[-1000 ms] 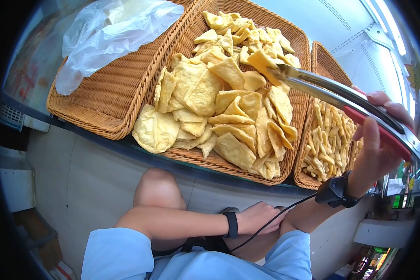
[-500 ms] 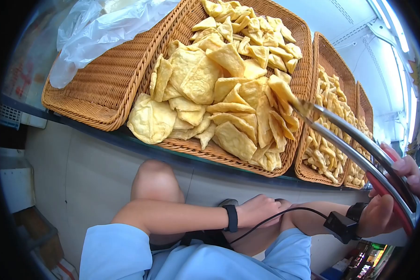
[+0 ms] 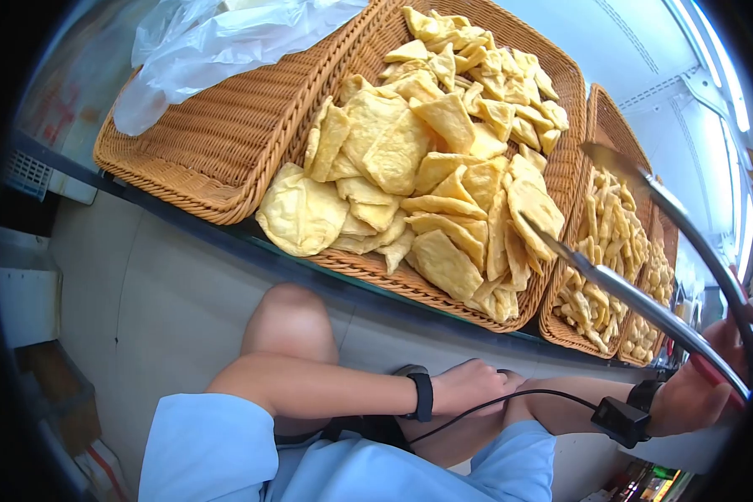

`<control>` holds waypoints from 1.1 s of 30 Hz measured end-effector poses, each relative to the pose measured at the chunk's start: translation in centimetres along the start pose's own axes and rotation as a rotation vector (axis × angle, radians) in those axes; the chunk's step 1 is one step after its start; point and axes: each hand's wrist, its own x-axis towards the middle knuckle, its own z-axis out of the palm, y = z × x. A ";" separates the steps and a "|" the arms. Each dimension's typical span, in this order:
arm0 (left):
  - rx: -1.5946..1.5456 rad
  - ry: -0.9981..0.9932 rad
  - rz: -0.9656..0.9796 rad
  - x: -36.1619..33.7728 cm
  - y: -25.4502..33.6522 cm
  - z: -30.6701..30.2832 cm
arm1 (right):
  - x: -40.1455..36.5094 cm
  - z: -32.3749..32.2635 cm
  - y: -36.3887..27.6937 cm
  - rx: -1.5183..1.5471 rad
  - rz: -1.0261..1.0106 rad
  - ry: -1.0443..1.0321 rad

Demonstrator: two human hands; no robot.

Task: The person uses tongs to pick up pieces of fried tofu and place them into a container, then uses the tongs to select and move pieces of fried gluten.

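Note:
At the right edge my right hand (image 3: 703, 385) is wrapped round the red-handled metal tongs (image 3: 644, 309). The tongs' jaws are spread apart. One tip lies against a flat yellow fried tofu piece (image 3: 534, 205) at the right side of the pile, and the other hangs over the basket's right rim. The pile of tofu pieces (image 3: 385, 138) fills a large wicker basket (image 3: 368, 269). My left hand (image 3: 470, 386) rests by my right forearm and knee, its fingers curled in and partly hidden, so anything in it cannot be made out.
Left of the tofu is a wicker basket (image 3: 217, 134) with a clear plastic bag (image 3: 243, 46) over its back. To the right stand baskets with thin fried strips (image 3: 602, 234). A black cable runs to a device (image 3: 619, 414) on my right wrist.
The tongs have opened, and the tofu piece between their tips is now on the pile, let go. The baskets appear slightly further right and lower in view. My left hand stays by my knee.

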 end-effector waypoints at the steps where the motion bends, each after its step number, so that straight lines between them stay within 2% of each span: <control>1: -0.009 -0.004 -0.007 0.0 -0.1 0.2 | -0.5 0.5 0.2 0.069 0.055 0.147; 3: -0.009 -0.039 -0.014 -0.1 -0.4 0.5 | -0.7 1.3 0.9 0.173 0.109 0.224; 5: 0.009 -0.098 -0.016 -0.1 -0.6 0.5 | 0.6 3.9 2.6 0.243 0.101 0.081; 9: -0.047 0.020 0.041 -0.3 -0.8 1.3 | 1.9 12.5 4.4 0.008 0.009 0.031; 12: -0.072 0.077 0.070 -0.3 -0.8 1.1 | 1.9 15.4 4.4 0.004 0.064 0.024; 18: -0.114 0.046 0.058 -0.6 -0.6 0.4 | 2.0 16.9 4.5 0.061 0.173 0.020; 30: -0.057 0.011 0.061 -0.5 -0.7 0.6 | 2.1 16.1 3.7 -0.062 0.069 0.249; 32: -0.053 0.007 0.041 -0.5 -0.6 0.7 | 1.7 16.3 3.1 0.014 0.015 0.195; 33: -0.057 0.025 0.047 -0.5 -0.7 0.8 | 1.7 16.4 2.9 0.110 -0.038 0.073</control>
